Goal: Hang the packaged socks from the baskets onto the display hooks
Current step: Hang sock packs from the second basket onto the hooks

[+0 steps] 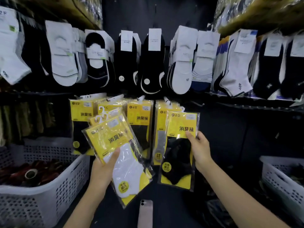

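Dim overall, dark bg; glare on plastic packs [115,139], fisheye bend + blur at edges.

"消臭袜" on yellow sock packs [181,124]

place: shop | carded socks [153,61] in rows on display wall [158,14] | yellow sock packs [141,112] lower on it | baskets [65,186] at its foot

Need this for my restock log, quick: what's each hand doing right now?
Left hand: grips a fanned bundle of yellow sock packs, white socks in front.
Right hand: pinches one yellow pack of black socks.
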A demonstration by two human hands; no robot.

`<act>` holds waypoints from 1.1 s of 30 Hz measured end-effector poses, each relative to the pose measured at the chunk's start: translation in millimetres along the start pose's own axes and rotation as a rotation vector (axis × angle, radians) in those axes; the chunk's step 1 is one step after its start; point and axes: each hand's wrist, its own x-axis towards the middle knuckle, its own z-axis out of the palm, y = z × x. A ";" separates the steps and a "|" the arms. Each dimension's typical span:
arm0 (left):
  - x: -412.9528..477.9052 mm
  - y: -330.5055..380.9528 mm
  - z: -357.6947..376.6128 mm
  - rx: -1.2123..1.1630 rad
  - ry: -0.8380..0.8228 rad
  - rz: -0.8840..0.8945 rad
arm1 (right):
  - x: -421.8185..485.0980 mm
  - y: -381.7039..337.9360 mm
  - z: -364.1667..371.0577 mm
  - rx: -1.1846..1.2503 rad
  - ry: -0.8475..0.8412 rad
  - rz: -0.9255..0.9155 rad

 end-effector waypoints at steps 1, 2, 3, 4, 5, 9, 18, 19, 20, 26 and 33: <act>3.5 -2.0 -4.3 -0.005 0.021 -0.009 | 9.1 -3.7 7.0 -0.016 -0.002 -0.022; 6.3 -4.4 -8.1 -0.001 0.039 -0.016 | 16.5 -6.3 14.0 -0.030 -0.004 -0.037; 7.9 -5.7 -11.4 0.004 0.050 -0.021 | 22.9 -7.1 20.3 -0.040 -0.007 -0.044; 9.3 -5.9 -14.1 0.005 0.052 -0.023 | 28.5 -6.3 25.6 -0.044 -0.014 -0.041; 10.4 -5.1 -16.5 0.006 0.053 -0.024 | 33.3 -4.5 30.0 -0.047 -0.023 -0.031; 17.5 -2.2 -24.4 0.024 0.068 -0.019 | 47.0 6.0 35.9 -0.063 -0.043 -0.012; 29.3 -4.4 -37.7 -0.004 0.076 -0.058 | 81.7 24.2 47.2 -0.190 0.027 -0.017; 29.8 -4.7 -37.7 -0.007 0.071 -0.057 | 83.1 26.6 49.0 -0.196 0.057 0.007; 29.6 -4.5 -36.7 -0.003 0.070 -0.056 | 82.6 28.7 49.2 -0.208 0.104 0.030; 22.9 -0.2 -22.4 -0.041 -0.040 -0.068 | 41.8 24.5 37.5 -0.241 0.196 0.079; -0.3 7.2 20.0 -0.096 -0.148 -0.191 | -38.9 -4.7 49.9 -0.182 -0.335 0.092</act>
